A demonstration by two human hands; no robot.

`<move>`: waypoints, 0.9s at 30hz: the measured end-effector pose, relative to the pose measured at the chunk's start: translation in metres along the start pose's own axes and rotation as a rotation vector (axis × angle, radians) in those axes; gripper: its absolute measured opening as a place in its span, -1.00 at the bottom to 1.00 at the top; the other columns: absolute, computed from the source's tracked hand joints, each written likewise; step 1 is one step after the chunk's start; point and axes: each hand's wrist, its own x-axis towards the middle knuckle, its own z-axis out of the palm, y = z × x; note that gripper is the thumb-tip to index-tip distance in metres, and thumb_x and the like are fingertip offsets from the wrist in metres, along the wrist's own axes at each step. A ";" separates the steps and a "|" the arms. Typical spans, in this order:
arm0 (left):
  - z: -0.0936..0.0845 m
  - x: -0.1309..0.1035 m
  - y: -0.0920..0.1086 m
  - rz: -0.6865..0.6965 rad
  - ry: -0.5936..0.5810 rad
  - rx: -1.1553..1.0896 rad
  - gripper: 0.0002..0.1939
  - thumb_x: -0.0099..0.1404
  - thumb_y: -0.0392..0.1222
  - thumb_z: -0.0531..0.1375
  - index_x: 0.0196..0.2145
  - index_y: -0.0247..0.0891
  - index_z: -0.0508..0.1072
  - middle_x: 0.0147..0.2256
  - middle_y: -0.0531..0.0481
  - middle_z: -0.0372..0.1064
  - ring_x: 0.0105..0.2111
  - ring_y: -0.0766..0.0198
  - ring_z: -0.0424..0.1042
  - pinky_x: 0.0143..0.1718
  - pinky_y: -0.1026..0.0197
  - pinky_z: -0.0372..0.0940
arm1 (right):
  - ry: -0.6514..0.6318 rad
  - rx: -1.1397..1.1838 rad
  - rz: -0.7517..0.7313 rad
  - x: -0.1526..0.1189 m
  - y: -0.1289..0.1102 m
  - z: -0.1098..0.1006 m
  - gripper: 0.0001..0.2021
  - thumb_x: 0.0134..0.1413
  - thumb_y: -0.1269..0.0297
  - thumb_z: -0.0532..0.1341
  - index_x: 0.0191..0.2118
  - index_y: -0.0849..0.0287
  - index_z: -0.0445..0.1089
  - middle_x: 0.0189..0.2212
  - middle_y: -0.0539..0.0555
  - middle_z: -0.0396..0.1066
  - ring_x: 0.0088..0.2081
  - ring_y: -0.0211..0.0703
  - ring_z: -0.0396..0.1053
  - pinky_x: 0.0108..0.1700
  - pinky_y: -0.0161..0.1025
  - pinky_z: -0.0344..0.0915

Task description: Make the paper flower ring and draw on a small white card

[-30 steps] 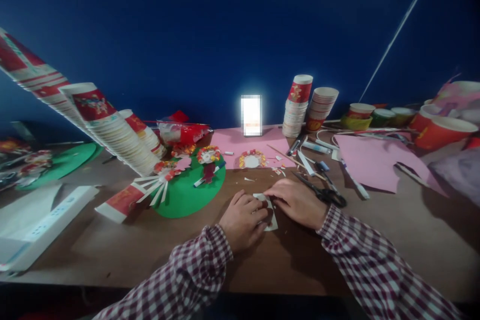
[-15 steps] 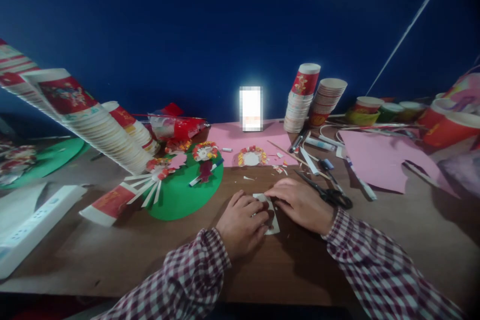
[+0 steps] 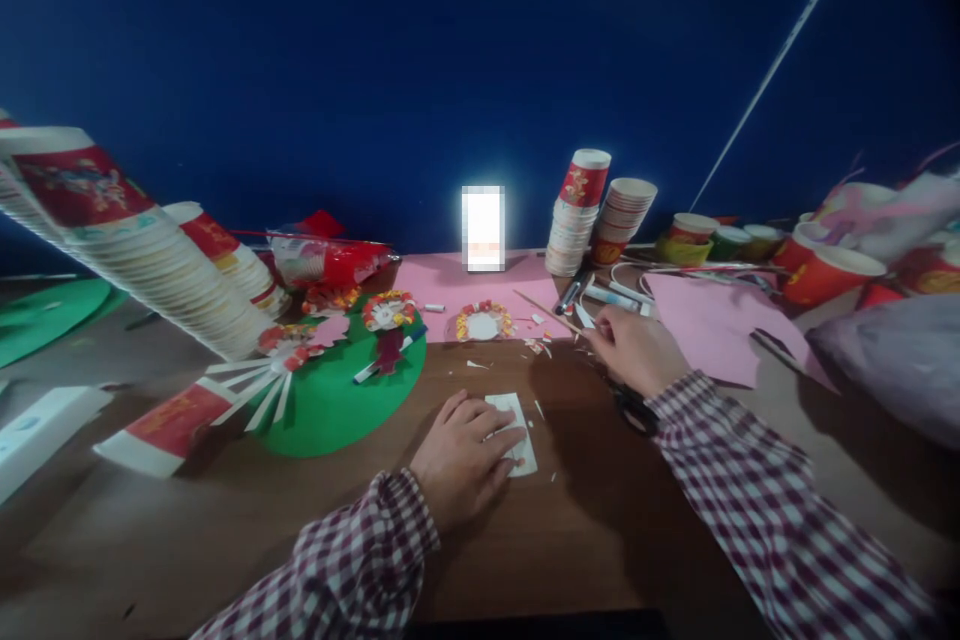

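Observation:
A small white paper piece point(image 3: 525, 455) lies on the brown table. My left hand point(image 3: 466, 455) rests flat across its left side, fingers spread, holding nothing. Farther right and back, my right hand point(image 3: 634, 350) reaches down among tools, over part of the black scissors point(image 3: 636, 412). Its fingertips are curled by white items and a thin wooden stick point(image 3: 544, 311); whether they grip anything cannot be made out. Thin white scraps point(image 3: 539, 409) lie beside the paper.
Tall paper cup stacks point(image 3: 161, 255) lean at the left, near a green disc point(image 3: 337, 420) with paper flowers. More cup stacks point(image 3: 574, 225), pink sheets point(image 3: 694, 320) and a plastic bag point(image 3: 892, 360) stand or lie right. A power strip point(image 3: 49, 430) lies left.
My right hand has left the paper and moved right and back to the tools. My left hand stays on the paper. The view has turned slightly right.

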 end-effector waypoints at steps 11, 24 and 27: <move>0.001 0.000 -0.002 0.005 -0.004 -0.005 -0.70 0.32 -0.11 0.04 -0.01 -0.04 0.34 -0.04 0.03 0.36 -0.04 0.17 0.25 0.14 -0.15 -0.05 | 0.025 0.469 0.006 -0.006 0.002 -0.003 -0.71 0.12 0.26 0.09 -0.04 0.14 0.34 -0.40 0.09 0.46 -0.40 -0.10 0.40 -0.36 -0.19 0.26; 0.007 0.000 -0.003 0.018 0.058 0.060 -0.80 0.30 -0.11 0.06 -0.18 -0.14 0.41 -0.09 0.02 0.36 -0.08 0.17 0.22 0.09 -0.06 0.00 | -0.532 1.637 0.193 -0.052 -0.063 0.021 -0.63 -0.01 0.24 0.27 -0.04 0.09 0.29 -0.27 0.05 0.42 -0.28 -0.22 0.41 -0.32 -0.30 0.36; 0.005 0.000 -0.002 0.008 0.037 0.050 -0.80 0.31 -0.11 0.05 -0.16 -0.12 0.39 -0.11 0.03 0.36 -0.08 0.19 0.23 0.13 -0.07 -0.05 | -0.279 1.476 0.164 -0.048 -0.060 0.025 -0.76 0.07 0.12 0.22 -0.21 0.13 0.28 -0.51 -0.07 0.27 -0.51 -0.32 0.26 -0.51 -0.36 0.23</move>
